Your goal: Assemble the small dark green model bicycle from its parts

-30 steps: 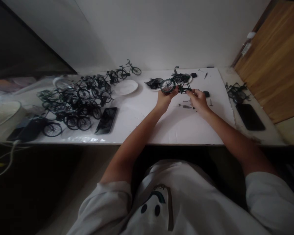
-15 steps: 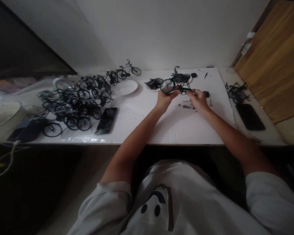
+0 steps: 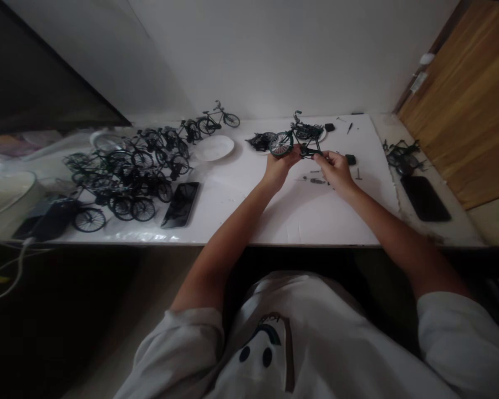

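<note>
Between my two hands a dark green model bicycle (image 3: 281, 143) is held up over the white board, one spoked wheel showing at its left end. My left hand (image 3: 279, 168) is closed on it below that wheel. The fingers of my right hand (image 3: 336, 168) pinch the frame at its other end, where no wheel shows. Just behind it lies a plate of dark parts (image 3: 325, 134), partly hidden by the bicycle. A small screwdriver (image 3: 316, 180) and other tiny pieces rest on the board beneath my hands.
Many model bicycles (image 3: 137, 160) crowd the left side. A white plate (image 3: 216, 148) stands beside them, with a phone (image 3: 180, 205) in front. Dark bicycle parts (image 3: 261, 141) lie behind my left hand. At right are another phone (image 3: 424, 198) and an unfinished-looking model bicycle (image 3: 402, 155).
The model bicycle has shifted slightly left and tilted a little in my hands. Both hands keep their hold, and the things on the table stay put.
</note>
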`<action>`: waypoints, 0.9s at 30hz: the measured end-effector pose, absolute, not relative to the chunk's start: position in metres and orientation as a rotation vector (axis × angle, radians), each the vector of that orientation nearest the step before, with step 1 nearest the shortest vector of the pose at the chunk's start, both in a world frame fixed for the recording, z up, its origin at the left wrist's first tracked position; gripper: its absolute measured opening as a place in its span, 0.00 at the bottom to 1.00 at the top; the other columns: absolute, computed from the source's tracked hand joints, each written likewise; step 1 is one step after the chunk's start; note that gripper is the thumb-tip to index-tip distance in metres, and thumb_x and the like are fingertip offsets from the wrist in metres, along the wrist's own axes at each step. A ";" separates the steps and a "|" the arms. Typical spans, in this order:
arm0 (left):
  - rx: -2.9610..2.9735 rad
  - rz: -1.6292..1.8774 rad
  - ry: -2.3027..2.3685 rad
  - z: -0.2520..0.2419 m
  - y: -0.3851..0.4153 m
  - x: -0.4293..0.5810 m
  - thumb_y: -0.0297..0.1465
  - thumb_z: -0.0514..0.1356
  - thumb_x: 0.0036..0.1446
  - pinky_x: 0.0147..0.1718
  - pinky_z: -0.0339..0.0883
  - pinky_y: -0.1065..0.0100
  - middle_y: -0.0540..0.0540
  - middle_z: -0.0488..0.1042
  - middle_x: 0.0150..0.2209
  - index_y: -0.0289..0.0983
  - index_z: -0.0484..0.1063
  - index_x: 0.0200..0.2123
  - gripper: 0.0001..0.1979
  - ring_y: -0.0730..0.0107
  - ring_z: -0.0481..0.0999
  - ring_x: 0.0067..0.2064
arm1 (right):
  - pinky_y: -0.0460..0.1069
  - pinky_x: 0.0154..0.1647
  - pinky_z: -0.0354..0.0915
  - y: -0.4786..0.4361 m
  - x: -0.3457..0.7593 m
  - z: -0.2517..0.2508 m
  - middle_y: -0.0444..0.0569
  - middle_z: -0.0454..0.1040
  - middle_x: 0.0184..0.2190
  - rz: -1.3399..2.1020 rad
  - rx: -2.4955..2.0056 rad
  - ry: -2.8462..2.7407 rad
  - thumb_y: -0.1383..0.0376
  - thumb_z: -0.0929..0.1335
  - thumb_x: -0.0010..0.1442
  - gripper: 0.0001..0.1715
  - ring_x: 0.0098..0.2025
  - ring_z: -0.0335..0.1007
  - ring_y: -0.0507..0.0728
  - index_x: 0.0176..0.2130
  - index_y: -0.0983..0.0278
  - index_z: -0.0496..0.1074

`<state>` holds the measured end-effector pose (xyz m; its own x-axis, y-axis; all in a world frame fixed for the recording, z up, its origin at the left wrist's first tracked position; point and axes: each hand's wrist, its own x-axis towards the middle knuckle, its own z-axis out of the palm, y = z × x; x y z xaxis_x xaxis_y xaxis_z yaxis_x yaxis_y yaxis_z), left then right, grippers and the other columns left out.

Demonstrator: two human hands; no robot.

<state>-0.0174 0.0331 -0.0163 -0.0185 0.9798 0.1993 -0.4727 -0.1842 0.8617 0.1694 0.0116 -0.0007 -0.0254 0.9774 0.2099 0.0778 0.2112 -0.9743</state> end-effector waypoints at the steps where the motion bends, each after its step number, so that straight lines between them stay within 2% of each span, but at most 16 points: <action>1: 0.976 1.512 0.724 -0.016 0.033 -0.018 0.35 0.82 0.45 0.64 0.76 0.50 0.43 0.86 0.45 0.39 0.84 0.38 0.18 0.55 0.85 0.53 | 0.48 0.24 0.43 0.011 0.169 0.000 0.36 0.55 0.21 1.026 -1.083 -1.377 0.38 0.78 0.52 0.30 0.23 0.48 0.49 0.32 0.59 0.73; 9: 0.979 1.462 0.693 -0.013 0.030 -0.020 0.32 0.76 0.52 0.64 0.74 0.50 0.43 0.84 0.44 0.38 0.81 0.40 0.12 0.59 0.85 0.49 | 0.48 0.24 0.44 0.012 0.171 -0.002 0.37 0.55 0.21 0.989 -1.090 -1.428 0.37 0.76 0.57 0.31 0.24 0.49 0.50 0.30 0.58 0.70; 15: 0.993 1.463 0.760 -0.014 0.032 -0.022 0.36 0.74 0.56 0.63 0.72 0.53 0.43 0.85 0.46 0.41 0.81 0.41 0.10 0.57 0.83 0.53 | 0.49 0.24 0.43 0.011 0.171 -0.003 0.37 0.55 0.21 0.971 -1.041 -1.477 0.35 0.75 0.58 0.32 0.23 0.47 0.50 0.33 0.60 0.76; 19: 0.980 1.431 0.801 -0.010 0.028 -0.022 0.37 0.72 0.56 0.64 0.71 0.55 0.43 0.85 0.49 0.40 0.81 0.44 0.13 0.58 0.83 0.56 | 0.49 0.24 0.43 0.011 0.171 -0.002 0.37 0.55 0.21 0.973 -1.033 -1.503 0.32 0.75 0.57 0.36 0.23 0.47 0.50 0.36 0.62 0.80; 23: 0.961 1.386 0.837 -0.003 0.021 -0.023 0.40 0.70 0.60 0.66 0.69 0.57 0.43 0.85 0.54 0.40 0.80 0.48 0.15 0.59 0.83 0.60 | 0.49 0.24 0.44 0.011 0.171 -0.002 0.37 0.55 0.21 0.972 -1.011 -1.527 0.29 0.74 0.55 0.40 0.24 0.47 0.50 0.37 0.63 0.80; 27: 0.941 1.352 0.847 0.000 0.021 -0.025 0.39 0.69 0.61 0.68 0.68 0.56 0.41 0.85 0.57 0.39 0.80 0.49 0.15 0.56 0.81 0.65 | 0.49 0.25 0.45 0.010 0.171 -0.004 0.37 0.55 0.22 0.976 -0.958 -1.554 0.30 0.75 0.57 0.38 0.25 0.47 0.50 0.36 0.62 0.79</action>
